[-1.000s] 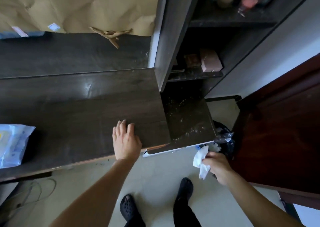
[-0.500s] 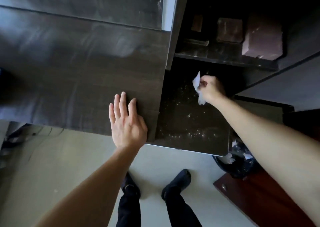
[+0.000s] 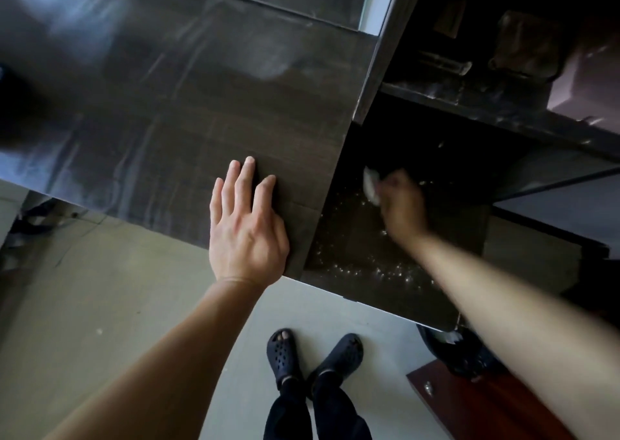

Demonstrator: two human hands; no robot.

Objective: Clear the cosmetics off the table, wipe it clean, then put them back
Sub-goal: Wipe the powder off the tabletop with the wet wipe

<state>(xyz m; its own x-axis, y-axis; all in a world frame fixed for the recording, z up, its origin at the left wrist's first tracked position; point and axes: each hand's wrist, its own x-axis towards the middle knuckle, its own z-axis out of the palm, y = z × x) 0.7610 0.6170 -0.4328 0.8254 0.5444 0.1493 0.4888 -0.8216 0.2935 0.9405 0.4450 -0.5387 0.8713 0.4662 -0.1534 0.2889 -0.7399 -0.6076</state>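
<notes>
Dark wood-grain laminate forms the table top (image 3: 167, 111), which shows streaky smears and a pale reflection and spans the upper left of the head view. At its right end we note an upright divider panel (image 3: 379, 54). Beyond the panel, a lower surface (image 3: 349, 238) of the same dark finish sits a step below the table top and is scattered with white specks (image 3: 385, 270), densest along its near edge. Above it, a dark shelf (image 3: 486, 107) holds a pinkish box (image 3: 590, 84) and dimmer items that we cannot identify. The floor (image 3: 117, 288) is pale and plain; on it we see two dark clogs (image 3: 285, 355), a black bin bag (image 3: 466, 355) near the lower surface's near right corner, and a red-brown wooden panel (image 3: 486, 406) at the bottom right. The left hand (image 3: 246, 228) lies palm down on the table top at its near right corner, fingers straight and slightly spread, holding nothing. The right hand (image 3: 404, 204) is motion-blurred over the lower surface, fingers curled round a white wipe (image 3: 370, 184). The wipe protrudes from the left side of the fist toward the divider panel. Its visible part runs roughly far to near, but blur prevents a firmer reading of its axis.
</notes>
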